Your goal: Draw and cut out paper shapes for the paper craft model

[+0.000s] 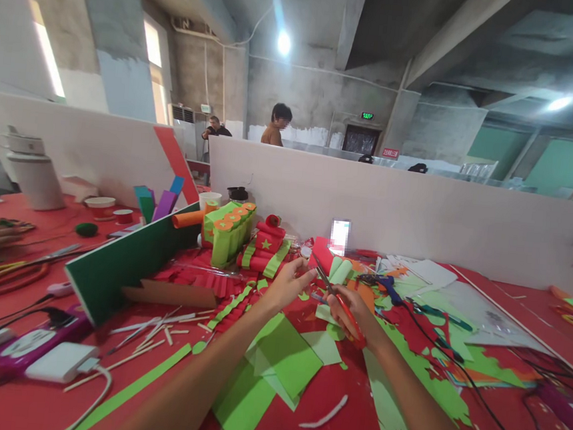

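Over the middle of the table, my right hand [351, 309] grips a pair of scissors [322, 272] by its orange-red handles, the blades pointing up and to the left. Close to the blade tips is my left hand [291, 281], its fingertips pinched together; anything between them is too small to make out. Beneath my forearms lie sheets of green paper [288, 352] and pale green scraps. Beyond my left hand stand a red paper piece with a yellow star [267, 242] and a row of green paper rolls with orange tops [229, 237].
A dark green board [131, 275] stands at the left, with a purple power strip [38, 337] in front. White sticks [156, 331] lie scattered. A lit phone [339, 236] leans at the back. To the right are a blue glue gun [385, 285] with its cable and cut green paper [418, 370].
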A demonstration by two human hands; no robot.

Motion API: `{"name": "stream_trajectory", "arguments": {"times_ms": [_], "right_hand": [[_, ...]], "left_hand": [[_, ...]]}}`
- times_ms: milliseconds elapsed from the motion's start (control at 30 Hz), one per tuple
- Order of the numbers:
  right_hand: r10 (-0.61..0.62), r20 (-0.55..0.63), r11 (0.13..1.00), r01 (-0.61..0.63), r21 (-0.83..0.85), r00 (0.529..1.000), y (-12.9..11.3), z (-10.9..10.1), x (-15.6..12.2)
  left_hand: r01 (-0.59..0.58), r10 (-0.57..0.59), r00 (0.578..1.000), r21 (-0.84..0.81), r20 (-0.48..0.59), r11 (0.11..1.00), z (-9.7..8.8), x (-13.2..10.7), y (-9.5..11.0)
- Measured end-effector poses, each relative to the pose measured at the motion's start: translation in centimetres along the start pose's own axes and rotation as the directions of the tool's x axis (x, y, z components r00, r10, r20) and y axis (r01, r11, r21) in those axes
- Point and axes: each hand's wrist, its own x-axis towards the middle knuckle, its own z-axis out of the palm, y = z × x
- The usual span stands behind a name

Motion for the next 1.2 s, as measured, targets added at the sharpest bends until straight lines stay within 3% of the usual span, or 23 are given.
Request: {"name": "stream_trajectory", "arguments": {"times_ms": [733,1200], "right_hand": [[0.039,0.025,0.999,-0.039,0.004,0.999,0.3,0.3,0.1],[0.019,-0.014,0.994,-0.020,-0.108,1.000,0.3,0.3,0.1]], "left_hand": [[-0.024,0.020,0.998,-0.053,-0.067,0.998,-0.1,0.4,-0.6],[-0.034,0.032,0.997,-0.018,-0.068,0.999,-0.4,0.7,-0.8]]}}
